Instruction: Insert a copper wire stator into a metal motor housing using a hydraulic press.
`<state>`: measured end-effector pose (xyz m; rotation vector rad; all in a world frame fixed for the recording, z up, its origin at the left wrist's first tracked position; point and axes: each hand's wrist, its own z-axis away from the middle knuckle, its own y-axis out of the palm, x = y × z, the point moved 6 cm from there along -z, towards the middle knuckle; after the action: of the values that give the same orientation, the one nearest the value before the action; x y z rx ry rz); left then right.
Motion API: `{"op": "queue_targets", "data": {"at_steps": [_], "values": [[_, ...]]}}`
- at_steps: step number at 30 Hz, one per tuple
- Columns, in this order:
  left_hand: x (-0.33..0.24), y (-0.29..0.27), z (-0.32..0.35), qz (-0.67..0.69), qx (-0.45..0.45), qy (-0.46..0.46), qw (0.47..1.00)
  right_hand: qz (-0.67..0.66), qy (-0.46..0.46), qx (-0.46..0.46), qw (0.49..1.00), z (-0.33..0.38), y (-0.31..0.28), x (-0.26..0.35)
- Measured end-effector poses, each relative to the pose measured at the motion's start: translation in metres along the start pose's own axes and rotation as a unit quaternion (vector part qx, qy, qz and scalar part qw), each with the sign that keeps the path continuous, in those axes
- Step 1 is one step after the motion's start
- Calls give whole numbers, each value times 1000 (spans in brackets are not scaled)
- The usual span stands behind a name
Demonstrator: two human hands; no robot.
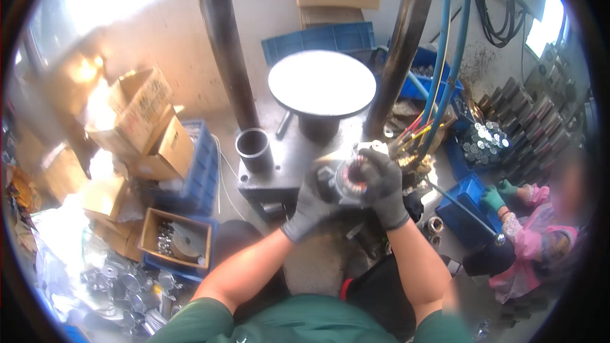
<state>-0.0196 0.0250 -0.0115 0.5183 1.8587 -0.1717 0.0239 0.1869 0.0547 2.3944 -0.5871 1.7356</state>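
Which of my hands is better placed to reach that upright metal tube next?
Probably your left hand: the metal tube stands ahead on that side. Your right hand is farther away, on the right of the round part.

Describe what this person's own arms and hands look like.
The left hand and right hand wear matching short grey gloves. Both forearms are bare below short, dark green sleeves. Blur hides finer glove details.
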Motion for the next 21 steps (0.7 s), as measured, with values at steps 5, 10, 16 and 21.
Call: {"op": "queue_targets", "data": {"at_steps": [5, 10, 16, 21], "values": [[-68, -1, 10, -102, -6, 202, 974, 12, -71, 25, 997, 17, -13, 69], [-145, -12, -34, -131, -71, 321, 935, -182, -232, -97, 951, 14, -64, 67], [-165, -33, -184, -275, -122, 327, 896, -257, -80, -78, 960, -4, -50, 19], [-134, -47, -246, -101, -183, 104, 972, -249, -36, -46, 967, -2, -34, 15]]}}
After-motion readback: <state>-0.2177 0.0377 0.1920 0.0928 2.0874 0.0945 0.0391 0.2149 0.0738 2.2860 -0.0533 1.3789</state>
